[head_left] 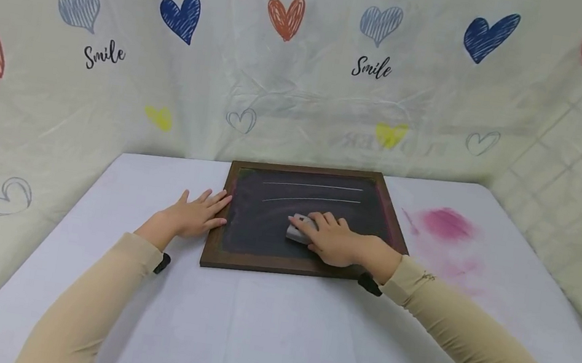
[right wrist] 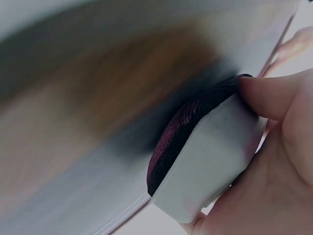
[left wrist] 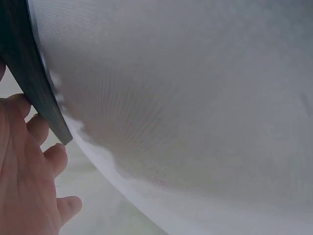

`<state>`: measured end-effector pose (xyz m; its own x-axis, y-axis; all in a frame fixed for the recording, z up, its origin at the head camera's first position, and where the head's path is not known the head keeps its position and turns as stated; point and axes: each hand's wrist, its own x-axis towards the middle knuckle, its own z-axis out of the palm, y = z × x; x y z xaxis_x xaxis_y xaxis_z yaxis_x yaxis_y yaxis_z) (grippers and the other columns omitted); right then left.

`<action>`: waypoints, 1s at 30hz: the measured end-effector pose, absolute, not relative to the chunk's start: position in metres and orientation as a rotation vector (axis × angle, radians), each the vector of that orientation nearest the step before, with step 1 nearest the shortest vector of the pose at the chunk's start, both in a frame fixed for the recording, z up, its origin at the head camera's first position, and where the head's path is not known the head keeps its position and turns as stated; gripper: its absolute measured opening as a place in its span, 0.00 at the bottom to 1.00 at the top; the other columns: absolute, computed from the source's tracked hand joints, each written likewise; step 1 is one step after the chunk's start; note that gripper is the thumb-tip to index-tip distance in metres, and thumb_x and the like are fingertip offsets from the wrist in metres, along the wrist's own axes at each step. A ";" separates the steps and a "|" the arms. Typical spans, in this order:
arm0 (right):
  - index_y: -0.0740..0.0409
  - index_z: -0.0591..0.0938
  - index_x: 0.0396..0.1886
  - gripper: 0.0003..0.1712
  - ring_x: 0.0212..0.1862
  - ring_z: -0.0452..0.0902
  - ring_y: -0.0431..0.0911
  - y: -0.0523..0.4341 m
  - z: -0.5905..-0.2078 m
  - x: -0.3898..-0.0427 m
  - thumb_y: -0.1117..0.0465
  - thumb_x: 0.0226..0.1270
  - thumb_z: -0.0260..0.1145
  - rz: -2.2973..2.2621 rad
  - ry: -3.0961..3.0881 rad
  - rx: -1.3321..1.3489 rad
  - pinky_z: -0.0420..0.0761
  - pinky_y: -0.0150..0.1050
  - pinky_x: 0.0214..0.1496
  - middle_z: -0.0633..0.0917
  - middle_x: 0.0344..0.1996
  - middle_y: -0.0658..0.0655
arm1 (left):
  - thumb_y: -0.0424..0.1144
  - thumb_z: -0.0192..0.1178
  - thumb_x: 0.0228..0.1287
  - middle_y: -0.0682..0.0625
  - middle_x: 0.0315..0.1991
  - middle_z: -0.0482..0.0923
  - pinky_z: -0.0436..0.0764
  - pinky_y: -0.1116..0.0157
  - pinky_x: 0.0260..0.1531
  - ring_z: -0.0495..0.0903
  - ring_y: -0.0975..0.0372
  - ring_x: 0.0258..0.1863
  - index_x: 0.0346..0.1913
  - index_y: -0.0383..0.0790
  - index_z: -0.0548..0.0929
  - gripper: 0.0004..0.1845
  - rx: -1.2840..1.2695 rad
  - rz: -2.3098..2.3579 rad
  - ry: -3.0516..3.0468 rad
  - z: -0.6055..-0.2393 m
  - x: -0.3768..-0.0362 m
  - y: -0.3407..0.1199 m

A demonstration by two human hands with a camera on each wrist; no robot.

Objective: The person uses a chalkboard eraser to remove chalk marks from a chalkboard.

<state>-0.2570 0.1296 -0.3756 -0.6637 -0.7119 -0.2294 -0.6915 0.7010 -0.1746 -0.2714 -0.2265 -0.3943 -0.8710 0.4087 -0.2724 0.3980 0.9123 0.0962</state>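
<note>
A small chalkboard [head_left: 262,227] in a brown wooden frame lies on the white table. Two thin, light chalk lines run across its upper half. On the left, my left hand [head_left: 195,216] has its fingers spread, with the fingertips against the frame's left edge; in the left wrist view those fingers [left wrist: 38,128] touch the dark frame edge [left wrist: 36,81]. My right hand [head_left: 335,240] grips a chalkboard eraser [head_left: 299,230] on the board, below the lines. Up close, the right wrist view shows the eraser's pale body [right wrist: 205,156] and dark, pink-dusted felt [right wrist: 178,132], with my thumb along one end.
Pink chalk dust [head_left: 447,224] stains the white tablecloth [head_left: 269,333] right of the board. Behind the table hangs a pale curtain [head_left: 303,96] printed with hearts and the word "Smile". The table's back edge runs just behind the board.
</note>
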 end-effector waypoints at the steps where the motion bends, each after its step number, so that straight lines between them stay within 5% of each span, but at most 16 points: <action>1: 0.47 0.48 0.85 0.38 0.73 0.56 0.64 0.125 -0.376 -0.253 0.58 0.84 0.53 -0.097 2.612 -1.147 0.64 0.64 0.65 0.59 0.75 0.68 | 0.57 0.41 0.83 0.41 0.83 0.42 0.39 0.29 0.70 0.43 0.41 0.80 0.84 0.42 0.47 0.38 0.596 0.051 2.779 -0.395 -0.271 -0.227; 10: 0.48 0.49 0.85 0.39 0.71 0.60 0.62 0.120 -0.375 -0.243 0.58 0.83 0.55 -0.143 2.612 -1.209 0.67 0.61 0.63 0.62 0.73 0.67 | 0.58 0.42 0.83 0.41 0.83 0.43 0.39 0.29 0.69 0.44 0.41 0.80 0.84 0.43 0.48 0.38 0.606 0.061 2.780 -0.394 -0.271 -0.228; 30: 0.50 0.49 0.84 0.38 0.66 0.60 0.67 0.192 -0.378 -0.289 0.59 0.83 0.55 -0.173 2.796 -0.900 0.68 0.59 0.54 0.62 0.70 0.73 | 0.57 0.41 0.83 0.42 0.83 0.42 0.39 0.30 0.70 0.43 0.42 0.80 0.84 0.43 0.47 0.38 0.596 0.041 2.792 -0.394 -0.273 -0.225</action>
